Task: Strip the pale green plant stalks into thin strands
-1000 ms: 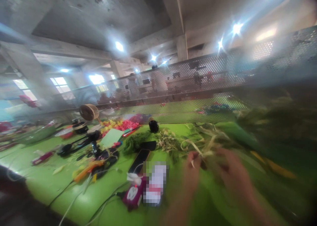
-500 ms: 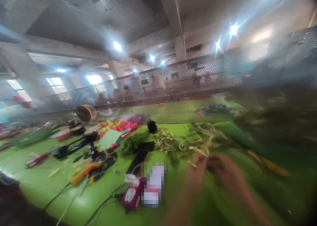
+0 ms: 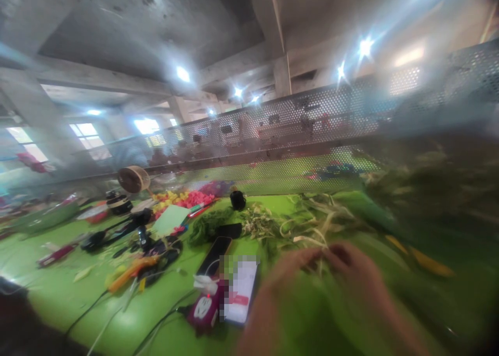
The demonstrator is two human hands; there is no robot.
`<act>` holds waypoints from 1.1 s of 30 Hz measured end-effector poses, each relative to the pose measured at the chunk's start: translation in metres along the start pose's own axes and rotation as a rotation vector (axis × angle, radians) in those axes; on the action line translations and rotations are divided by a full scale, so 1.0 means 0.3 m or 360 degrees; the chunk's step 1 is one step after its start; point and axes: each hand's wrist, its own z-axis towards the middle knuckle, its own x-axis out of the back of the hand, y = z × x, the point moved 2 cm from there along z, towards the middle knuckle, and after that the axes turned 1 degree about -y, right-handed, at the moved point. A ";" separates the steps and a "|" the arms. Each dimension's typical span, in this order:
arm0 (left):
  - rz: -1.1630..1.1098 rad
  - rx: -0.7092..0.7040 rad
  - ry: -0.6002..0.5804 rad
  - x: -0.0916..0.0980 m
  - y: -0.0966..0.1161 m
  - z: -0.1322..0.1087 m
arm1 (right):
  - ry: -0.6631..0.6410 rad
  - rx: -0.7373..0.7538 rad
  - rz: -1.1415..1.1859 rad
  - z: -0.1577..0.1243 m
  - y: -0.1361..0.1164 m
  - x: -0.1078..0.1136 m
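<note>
Blurred by motion, my left hand (image 3: 294, 267) and my right hand (image 3: 353, 265) meet over the right part of the green table. Fingertips of both are pinched together around thin pale-green strands (image 3: 320, 267), which look like plant-like stems or strips. What exactly sits between the fingers is partly hidden. Just beyond them spreads a tangled heap of similar pale strands (image 3: 325, 215). A bunch of small leafy pieces (image 3: 259, 221) lies to its left. Beside my left forearm is a lit phone (image 3: 239, 293), its screen partly pixelated.
A purple power strip (image 3: 205, 306) with cords and a dark phone (image 3: 214, 254) lie left of the lit phone. Further left is an orange glue gun (image 3: 132, 274). Pink and yellow pieces (image 3: 187, 200) are heaped behind. A perforated metal panel (image 3: 249, 174) borders the table's back.
My left hand has turned and its forearm has swung left, closer to the lit phone. Both hands stay together at the strands. The view has shifted slightly.
</note>
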 end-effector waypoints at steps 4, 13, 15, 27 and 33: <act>-0.0131 -0.0018 0.0080 0.005 -0.017 0.016 | 0.0112 0.0154 -0.0249 -0.007 0.001 -0.014; 0.0136 -0.0182 0.0565 -0.050 -0.099 0.045 | -0.0045 0.0419 -0.0271 -0.002 0.038 -0.031; 0.0284 -0.0220 0.0625 -0.043 -0.093 0.040 | -0.0037 0.0468 -0.0309 0.001 0.041 -0.027; 0.0636 -0.0209 0.0715 -0.054 -0.089 0.047 | -0.0045 0.0333 -0.0392 0.012 0.051 -0.003; 0.0681 -0.0200 0.0693 -0.033 -0.088 0.045 | -0.0090 0.0296 -0.0320 0.021 0.059 -0.003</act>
